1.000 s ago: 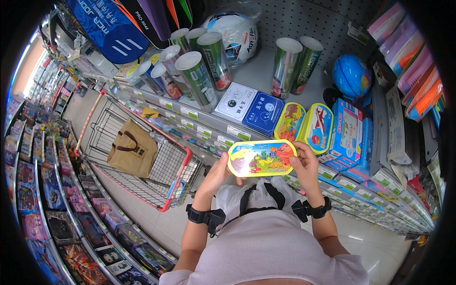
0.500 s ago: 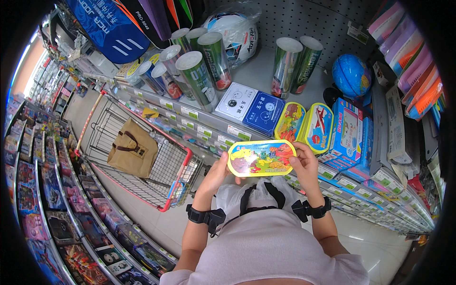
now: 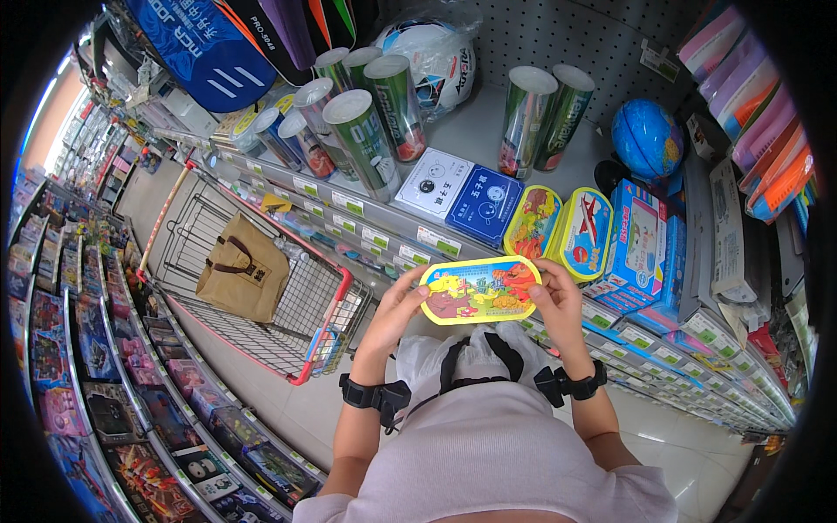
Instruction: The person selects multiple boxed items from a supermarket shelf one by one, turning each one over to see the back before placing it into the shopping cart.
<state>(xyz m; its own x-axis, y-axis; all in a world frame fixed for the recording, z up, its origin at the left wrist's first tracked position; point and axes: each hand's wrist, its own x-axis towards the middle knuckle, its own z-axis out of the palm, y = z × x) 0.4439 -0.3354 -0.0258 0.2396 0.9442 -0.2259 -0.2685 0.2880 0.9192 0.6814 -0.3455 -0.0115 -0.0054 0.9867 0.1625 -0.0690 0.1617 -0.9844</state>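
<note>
Between both hands, in front of my chest, is a flat oblong box [image 3: 481,291] with rounded ends, a yellow rim and bright cartoon animals on its lid. My left hand [image 3: 398,305] grips its left end, thumb on the front edge and fingers round the upper side. The right end is pinched by my right hand [image 3: 558,296], thumb over the lid and fingers behind. Both hands are closed on the box, whose underside is hidden. A similar yellow-rimmed box [image 3: 533,218] lies on the shelf just beyond, beside one with an airplane picture [image 3: 582,231].
White and blue square boxes [image 3: 458,196], clear-topped green tubes [image 3: 362,139], a bagged ball [image 3: 427,65] and a small globe [image 3: 646,138] stand on the shelf [image 3: 475,131]. A shopping cart [image 3: 301,379] holding a brown bag [image 3: 244,266] is at left, near a toy rack [image 3: 113,375].
My left hand has shifted its hold, its fingers moving up round the box's upper left edge. The box has tilted slightly; my right hand keeps its grip.
</note>
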